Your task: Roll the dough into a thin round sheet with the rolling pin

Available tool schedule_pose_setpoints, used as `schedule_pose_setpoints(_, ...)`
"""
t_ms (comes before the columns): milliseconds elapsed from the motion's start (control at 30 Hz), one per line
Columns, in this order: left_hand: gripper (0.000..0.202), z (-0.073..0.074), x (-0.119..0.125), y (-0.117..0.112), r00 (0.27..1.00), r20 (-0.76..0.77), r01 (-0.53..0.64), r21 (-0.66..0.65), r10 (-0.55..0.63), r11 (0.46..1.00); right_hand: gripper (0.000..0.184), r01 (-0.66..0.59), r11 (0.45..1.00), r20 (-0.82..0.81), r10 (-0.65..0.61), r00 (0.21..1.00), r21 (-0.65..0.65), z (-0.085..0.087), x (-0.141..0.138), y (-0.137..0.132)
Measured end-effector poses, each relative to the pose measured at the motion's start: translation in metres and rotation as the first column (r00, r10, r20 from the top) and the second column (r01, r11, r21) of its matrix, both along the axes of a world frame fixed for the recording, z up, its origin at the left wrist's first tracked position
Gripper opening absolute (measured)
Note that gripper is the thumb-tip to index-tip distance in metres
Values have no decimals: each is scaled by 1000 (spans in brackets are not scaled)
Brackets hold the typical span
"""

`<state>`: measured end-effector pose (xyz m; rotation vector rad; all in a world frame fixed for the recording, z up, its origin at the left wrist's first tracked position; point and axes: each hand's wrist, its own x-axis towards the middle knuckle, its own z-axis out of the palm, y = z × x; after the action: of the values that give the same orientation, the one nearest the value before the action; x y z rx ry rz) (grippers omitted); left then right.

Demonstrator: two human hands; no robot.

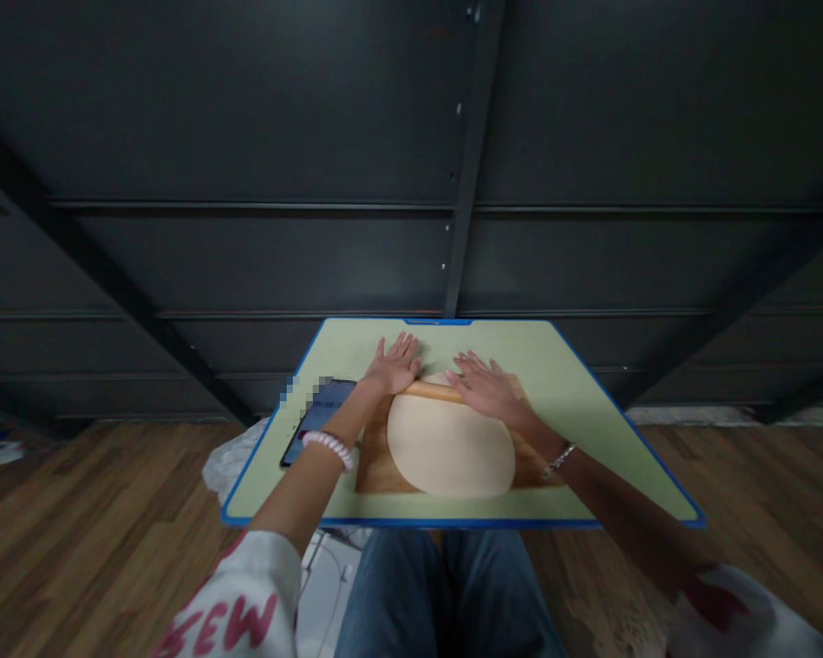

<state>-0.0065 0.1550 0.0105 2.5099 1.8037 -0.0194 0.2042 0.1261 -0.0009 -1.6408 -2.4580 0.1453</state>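
Note:
A wooden rolling pin (433, 391) lies across the far part of a flat, pale sheet of dough (449, 448). Under the dough is a brown wooden board (376, 464), its edges showing on both sides. My left hand (394, 366) rests on the pin's left end with the fingers stretched out and spread. Flat over its right end lies my right hand (484, 384), fingers extended. The palms cover both ends of the pin, and neither hand is wrapped round it.
A pale green table (590, 457) with a blue rim carries the board. Left of the board lies a phone (325, 407), partly behind my left forearm. A dark panelled wall (315, 265) stands beyond the table. White plastic (228, 461) is at the table's left side.

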Motion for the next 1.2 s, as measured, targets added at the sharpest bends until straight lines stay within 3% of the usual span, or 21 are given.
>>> schedule_pose_setpoints(233, 58, 1, -3, -45, 999, -33, -4, 40, 6, 999, 64, -55, 998, 50, 54, 997, 32, 7, -3, -22)
schedule_pose_setpoints(400, 66, 3, -5, -82, 1000, -5, -30, 45, 30, 999, 59, -202, 979, 32, 201, 979, 29, 0, 5, -24)
schedule_pose_setpoints(600, 67, 1, 0, -134, 999, -2, 52, 158, -52, 986, 51, -335, 939, -9, 337, 942, 74, -3, 13, -31)
schedule_pose_setpoints(933, 99, 3, 32, -205, 1000, -6, -7, 259, 9, 966, 53, -400, 916, -65, 399, 914, 2, 14, 23, -62)
schedule_pose_setpoints(1200, 83, -3, 79, -242, 974, -1, -215, 303, 226, 929, 47, -440, 897, -144, 430, 891, -45, 22, 39, -81)
